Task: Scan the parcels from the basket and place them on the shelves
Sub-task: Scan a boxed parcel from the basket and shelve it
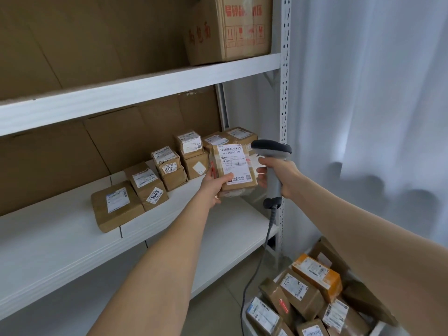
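Shelving [135, 93] is filling the left of our view, and a white curtain [363, 93] is hanging on the right. We are seeing a big carton [232, 27] sitting on the upper shelf and a row of brown parcels [148, 183] lying along the middle shelf. A basket [245, 318] at lower right is holding more. Our left hand [213, 187] is gripping a labelled parcel [236, 168] from below, fingers curled round it, above the middle shelf's right end. Our right hand [278, 173] is grasping the scanner [272, 151] handle, its head just beside the parcel's top corner.
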`<control>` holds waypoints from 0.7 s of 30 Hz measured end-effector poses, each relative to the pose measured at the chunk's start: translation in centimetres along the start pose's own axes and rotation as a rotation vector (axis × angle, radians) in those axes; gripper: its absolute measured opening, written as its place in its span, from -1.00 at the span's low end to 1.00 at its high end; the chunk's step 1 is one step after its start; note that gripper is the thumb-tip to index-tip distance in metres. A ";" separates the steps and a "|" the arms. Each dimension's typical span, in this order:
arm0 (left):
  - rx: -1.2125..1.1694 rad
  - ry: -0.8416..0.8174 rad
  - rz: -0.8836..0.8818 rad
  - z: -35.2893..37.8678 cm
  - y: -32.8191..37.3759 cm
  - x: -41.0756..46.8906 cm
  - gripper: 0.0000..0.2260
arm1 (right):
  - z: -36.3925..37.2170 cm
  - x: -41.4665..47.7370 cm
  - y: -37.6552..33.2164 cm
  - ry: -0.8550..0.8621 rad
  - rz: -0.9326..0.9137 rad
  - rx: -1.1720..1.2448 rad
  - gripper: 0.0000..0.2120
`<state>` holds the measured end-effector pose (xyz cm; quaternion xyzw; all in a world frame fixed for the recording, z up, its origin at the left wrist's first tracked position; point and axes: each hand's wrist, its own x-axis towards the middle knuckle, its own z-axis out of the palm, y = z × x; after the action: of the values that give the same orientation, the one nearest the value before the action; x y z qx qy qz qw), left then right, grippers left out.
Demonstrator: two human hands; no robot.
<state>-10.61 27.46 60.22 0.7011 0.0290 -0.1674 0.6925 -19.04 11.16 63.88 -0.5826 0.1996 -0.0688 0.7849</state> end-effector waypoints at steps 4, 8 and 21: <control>0.048 0.031 0.023 0.7 3.1 2.5 -0.46 | 0.3 3.0 -1.1 0.073 -0.022 0.050 -0.72; -0.001 0.018 0.023 1.5 6.3 6.6 -0.46 | 1.2 7.3 -2.4 0.116 -0.043 0.102 -0.87; 0.022 -0.014 -0.087 4.1 14.5 24.5 -0.59 | 7.5 25.4 -4.9 0.213 -0.059 0.207 -0.69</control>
<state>15.69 18.21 67.51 0.7057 0.0530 -0.2025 0.6769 7.64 7.68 64.42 -0.4937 0.2561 -0.1735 0.8128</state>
